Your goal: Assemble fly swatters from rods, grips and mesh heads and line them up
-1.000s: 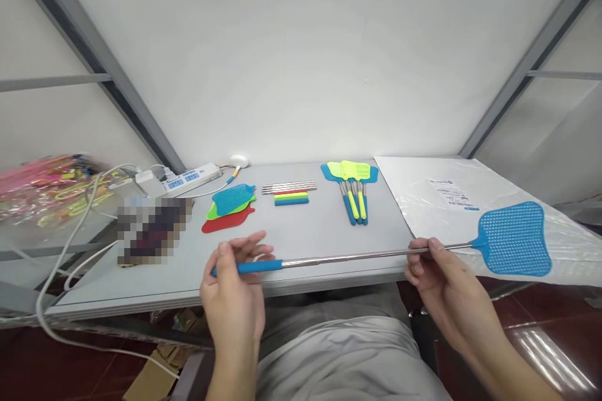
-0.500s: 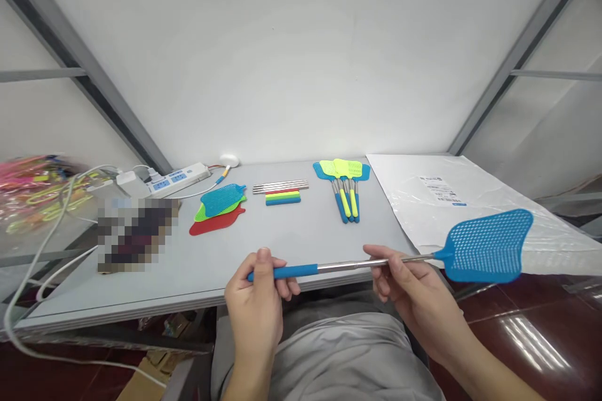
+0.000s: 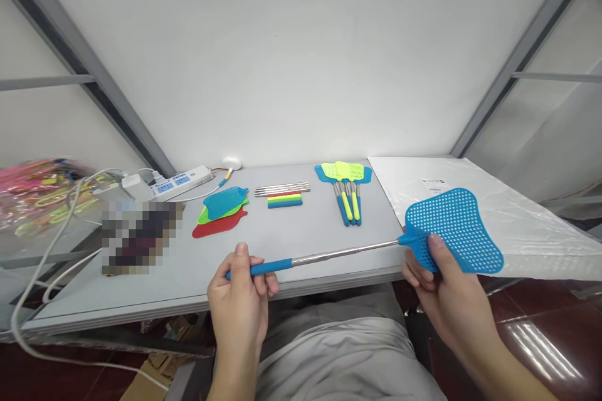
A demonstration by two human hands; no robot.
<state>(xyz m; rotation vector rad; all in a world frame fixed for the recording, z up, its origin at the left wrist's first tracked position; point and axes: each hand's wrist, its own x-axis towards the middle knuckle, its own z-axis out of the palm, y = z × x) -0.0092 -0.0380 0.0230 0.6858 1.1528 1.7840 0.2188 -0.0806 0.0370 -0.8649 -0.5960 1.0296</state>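
Observation:
A blue fly swatter (image 3: 348, 252) with a telescopic metal rod spans the space between my hands, above the table's front edge. My left hand (image 3: 241, 291) is closed round its blue handle, thumb on top. At the other end my right hand (image 3: 449, 297) pinches the lower part of the mesh head, thumb in front and fingers behind. Behind it on the table lie several assembled swatters (image 3: 348, 191) in blue and yellow, fanned together. Metal rods (image 3: 282, 188) and coloured handles (image 3: 285, 200) are lined up left of them. Loose blue, green and red swatter heads (image 3: 221, 212) overlap farther left.
A white plastic mailer (image 3: 489, 182) with a label covers the table's right side. On the left are a power strip (image 3: 183, 182) with white cables, a pixelated object (image 3: 141, 238) and a clear bag of colourful items (image 3: 42, 194). A wall panel stands behind.
My right hand has gone from the metal rod to the mesh head, which has turned and come nearer. My left hand has shifted a little left, still round the handle.

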